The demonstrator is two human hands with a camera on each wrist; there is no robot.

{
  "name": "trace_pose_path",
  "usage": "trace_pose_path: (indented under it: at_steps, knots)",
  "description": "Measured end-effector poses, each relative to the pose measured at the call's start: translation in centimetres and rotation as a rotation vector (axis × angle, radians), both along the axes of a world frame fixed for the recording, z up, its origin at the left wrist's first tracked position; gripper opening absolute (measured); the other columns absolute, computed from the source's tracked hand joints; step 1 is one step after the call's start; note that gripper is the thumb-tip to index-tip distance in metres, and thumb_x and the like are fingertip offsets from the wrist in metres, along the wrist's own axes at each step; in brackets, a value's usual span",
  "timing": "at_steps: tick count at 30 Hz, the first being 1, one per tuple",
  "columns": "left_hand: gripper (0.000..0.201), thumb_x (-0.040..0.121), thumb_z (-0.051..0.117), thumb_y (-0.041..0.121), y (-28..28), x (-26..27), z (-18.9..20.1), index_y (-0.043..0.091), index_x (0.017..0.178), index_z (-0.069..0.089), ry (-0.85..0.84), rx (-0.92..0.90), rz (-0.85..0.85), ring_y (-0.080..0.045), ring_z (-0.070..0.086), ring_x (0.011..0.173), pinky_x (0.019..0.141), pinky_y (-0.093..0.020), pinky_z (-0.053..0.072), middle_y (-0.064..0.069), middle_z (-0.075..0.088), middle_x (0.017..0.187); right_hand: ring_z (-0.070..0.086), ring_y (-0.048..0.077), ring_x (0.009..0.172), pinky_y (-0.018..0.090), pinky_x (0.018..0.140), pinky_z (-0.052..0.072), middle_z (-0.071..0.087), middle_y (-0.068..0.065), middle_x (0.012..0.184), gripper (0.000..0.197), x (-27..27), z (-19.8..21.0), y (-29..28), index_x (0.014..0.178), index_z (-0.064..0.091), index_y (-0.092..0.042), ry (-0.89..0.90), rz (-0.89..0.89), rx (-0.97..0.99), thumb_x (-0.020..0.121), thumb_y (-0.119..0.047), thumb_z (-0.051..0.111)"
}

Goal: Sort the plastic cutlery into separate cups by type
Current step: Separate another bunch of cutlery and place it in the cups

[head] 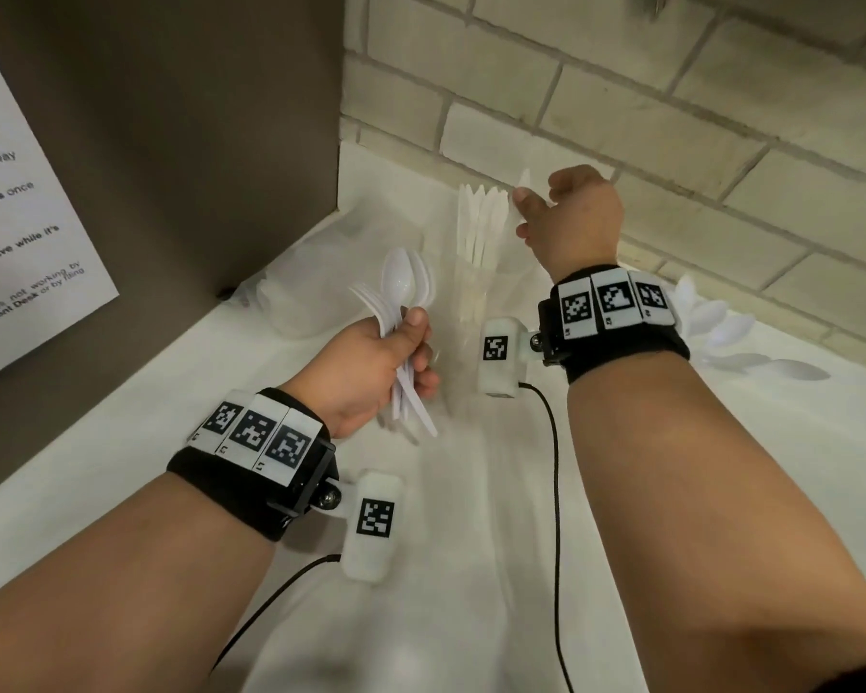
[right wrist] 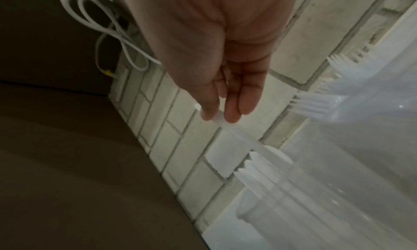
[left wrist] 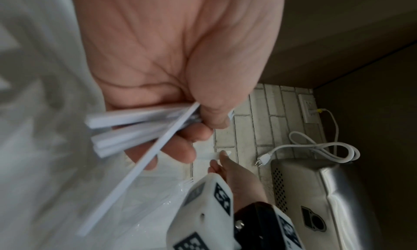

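My left hand (head: 396,362) grips a bundle of white plastic spoons and forks (head: 401,292) by the handles, heads pointing up. The same handles (left wrist: 135,125) fan out of the fist in the left wrist view. A clear cup (head: 471,312) stands between my hands on the white counter, holding several white knives (head: 481,217) blade up. Just right of those blades, my right hand (head: 536,207) pinches a single white knife (head: 522,185). In the right wrist view that knife (right wrist: 228,127) runs from thumb and fingers (right wrist: 234,111) down towards the cup's knives (right wrist: 259,164).
More white spoons and forks (head: 721,327) fan out behind my right wrist, near the brick wall (head: 671,117). Blurred clear cups (head: 291,302) sit at the left by a brown cabinet side (head: 171,142) with a paper notice (head: 21,192). A steel appliance (left wrist: 315,200) and white cord (left wrist: 315,147) show behind.
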State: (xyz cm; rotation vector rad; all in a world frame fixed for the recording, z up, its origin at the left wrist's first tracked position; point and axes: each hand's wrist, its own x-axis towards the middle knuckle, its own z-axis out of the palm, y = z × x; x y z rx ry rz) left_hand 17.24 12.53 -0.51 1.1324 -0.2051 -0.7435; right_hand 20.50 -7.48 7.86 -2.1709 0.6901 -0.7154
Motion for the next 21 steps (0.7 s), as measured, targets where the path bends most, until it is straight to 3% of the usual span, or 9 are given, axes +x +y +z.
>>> trace_pose_path:
  at_steps: [2,4,6,8,12,14,16,18,21]
  knots:
    - [0.030,0.097,0.047,0.034,-0.2,-0.2,-0.1,0.014,0.075,0.050,-0.003,0.010,-0.009,-0.016,0.049,0.055,0.063,-0.032,0.049,0.001,0.045,0.057,0.071,0.019,0.069,0.036,0.072,0.059,0.061,0.002,0.098,0.026,-0.9,-0.1,0.0,0.107,0.059,-0.008,-0.030,0.016,-0.055,0.087,-0.023,0.067]
    - [0.031,0.097,0.048,0.037,-0.4,-0.5,-0.1,0.015,0.074,0.050,-0.029,0.034,-0.021,-0.014,0.047,0.052,0.058,-0.030,0.048,0.002,0.043,0.056,0.072,0.019,0.073,0.032,0.068,0.059,0.067,0.003,0.092,0.006,-1.7,0.1,0.5,0.088,0.059,-0.016,-0.041,0.050,-0.075,0.088,-0.017,0.064]
    - [0.032,0.095,0.049,0.040,-0.7,-0.9,0.0,0.016,0.074,0.050,-0.057,0.064,-0.029,-0.013,0.046,0.048,0.054,-0.029,0.047,0.002,0.044,0.056,0.071,0.020,0.084,0.031,0.074,0.057,0.071,0.005,0.092,0.011,-2.1,0.1,0.6,0.080,0.059,-0.020,0.013,0.064,-0.122,0.087,-0.012,0.059]
    - [0.031,0.093,0.053,0.039,-1.1,-1.4,0.2,0.016,0.073,0.049,-0.068,0.081,-0.023,-0.012,0.045,0.045,0.051,-0.028,0.046,0.002,0.044,0.055,0.069,0.019,0.093,0.032,0.083,0.056,0.072,0.004,0.096,0.015,-2.7,0.4,0.4,0.088,0.065,-0.018,0.045,0.067,-0.108,0.087,-0.008,0.054]
    - [0.027,0.086,0.065,0.032,-1.3,-1.6,0.5,0.016,0.073,0.049,-0.111,0.133,0.049,-0.009,0.044,0.041,0.045,-0.025,0.046,0.005,0.043,0.052,0.072,0.014,0.075,0.036,0.074,0.060,0.070,0.000,0.080,0.015,-5.3,1.2,1.7,0.079,0.063,-0.020,0.017,0.177,0.105,0.087,-0.009,0.058]
    - [0.028,0.082,0.070,0.029,-1.2,-1.5,0.5,0.016,0.072,0.048,-0.136,0.167,0.054,-0.009,0.044,0.039,0.043,-0.024,0.045,0.005,0.043,0.051,0.068,0.010,0.060,0.029,0.058,0.057,0.069,-0.001,0.077,0.005,-7.1,1.4,3.5,0.087,0.067,-0.013,0.100,0.308,0.182,0.088,-0.017,0.064]
    - [0.030,0.081,0.072,0.028,-1.1,-1.5,0.5,0.015,0.071,0.047,-0.168,0.183,0.034,-0.012,0.042,0.038,0.042,-0.024,0.043,0.003,0.042,0.052,0.065,0.007,0.054,0.022,0.048,0.049,0.071,-0.002,0.083,0.022,-8.4,1.0,4.9,0.096,0.068,-0.014,0.227,0.393,0.191,0.085,-0.033,0.069]
    - [0.033,0.081,0.073,0.027,-1.1,-1.7,0.5,0.015,0.066,0.045,-0.211,0.203,0.014,-0.013,0.039,0.039,0.043,-0.025,0.040,0.002,0.041,0.052,0.063,0.005,0.053,0.019,0.045,0.045,0.072,-0.002,0.090,0.034,-8.9,0.1,5.7,0.109,0.063,-0.016,0.286,0.433,0.207,0.084,-0.039,0.070]
    - [0.030,0.083,0.072,0.026,-1.1,-2.3,0.9,0.021,0.059,0.054,-0.289,0.224,-0.006,-0.012,0.038,0.039,0.042,-0.025,0.037,0.007,0.050,0.050,0.061,0.007,0.050,0.023,0.049,0.045,0.071,0.002,0.083,0.032,-9.3,-0.9,6.2,0.115,0.062,-0.011,0.247,0.447,0.278,0.088,-0.027,0.067]
